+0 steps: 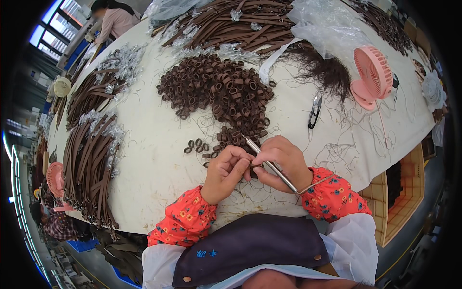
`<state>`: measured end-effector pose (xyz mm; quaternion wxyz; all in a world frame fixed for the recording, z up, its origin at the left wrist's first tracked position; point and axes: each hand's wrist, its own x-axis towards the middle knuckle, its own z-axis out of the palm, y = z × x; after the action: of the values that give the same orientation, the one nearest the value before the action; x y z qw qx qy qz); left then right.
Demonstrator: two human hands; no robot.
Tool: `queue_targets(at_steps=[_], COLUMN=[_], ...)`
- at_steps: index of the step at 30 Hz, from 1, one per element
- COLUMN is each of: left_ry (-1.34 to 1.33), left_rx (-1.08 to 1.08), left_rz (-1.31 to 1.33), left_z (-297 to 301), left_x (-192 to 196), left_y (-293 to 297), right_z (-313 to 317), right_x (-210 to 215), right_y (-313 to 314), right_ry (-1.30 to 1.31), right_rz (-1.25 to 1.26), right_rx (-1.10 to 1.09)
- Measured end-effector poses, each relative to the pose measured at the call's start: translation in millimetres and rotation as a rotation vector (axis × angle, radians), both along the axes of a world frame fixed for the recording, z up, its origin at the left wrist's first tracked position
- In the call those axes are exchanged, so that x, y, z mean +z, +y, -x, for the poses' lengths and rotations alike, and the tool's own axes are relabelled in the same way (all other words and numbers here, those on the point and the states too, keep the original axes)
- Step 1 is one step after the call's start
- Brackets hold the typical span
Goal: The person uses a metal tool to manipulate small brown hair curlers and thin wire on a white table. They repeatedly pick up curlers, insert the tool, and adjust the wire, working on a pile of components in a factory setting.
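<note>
My left hand is closed in a pinch on a small brown strap loop, mostly covered by the fingertips. Close beside it, my right hand grips a slim silver pen-shaped tool, its thin tip pointing up and away to the left. The right thumb and fingertips also meet near the loop. Just beyond both hands lies a large heap of brown strap loops. A few separate loops rest left of the heap's near end.
Brown straps with clear plastic wrapping lie at left, and more straps at the far side. To the right are black thread snips, a pink fan, loose threads and a dark thread tangle. Another person sits far left.
</note>
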<state>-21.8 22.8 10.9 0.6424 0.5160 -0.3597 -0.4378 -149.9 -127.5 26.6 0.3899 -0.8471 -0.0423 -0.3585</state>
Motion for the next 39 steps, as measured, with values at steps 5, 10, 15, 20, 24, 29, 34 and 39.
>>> queue_targets(at_steps=[5, 10, 15, 20, 24, 29, 34, 39], left_ry=[-0.030, -0.084, -0.129, -0.130, -0.142, -0.139, -0.195, -0.172], left_rx=[0.070, 0.072, 0.061, 0.057, 0.052, 0.061, 0.100, 0.105], left_rz=[0.017, 0.003, -0.012, -0.008, -0.017, -0.014, -0.011, -0.004], left_z=[-2, -2, -3, -3, -3, -3, -1, 3], left_x=[-3, -3, -4, -6, -7, -6, -6, -2], left_y=[-1, 0, 1, 2, 2, 3, 2, 1], right_z=[6, 13, 13, 13, 13, 12, 9, 2], right_x=[-5, 0, 1, 1, 1, -3, -1, -4], right_y=[5, -4, -6, -6, -5, -8, 3, 5], right_ry=[0.131, 0.143, 0.176, 0.192, 0.201, 0.177, 0.209, 0.121], right_rz=[-0.395, -0.917, -0.942, -0.932, -0.935, -0.866, -0.568, -0.092], right_rx=[-0.002, 0.222, 0.248, 0.270, 0.265, 0.275, 0.056, -0.016])
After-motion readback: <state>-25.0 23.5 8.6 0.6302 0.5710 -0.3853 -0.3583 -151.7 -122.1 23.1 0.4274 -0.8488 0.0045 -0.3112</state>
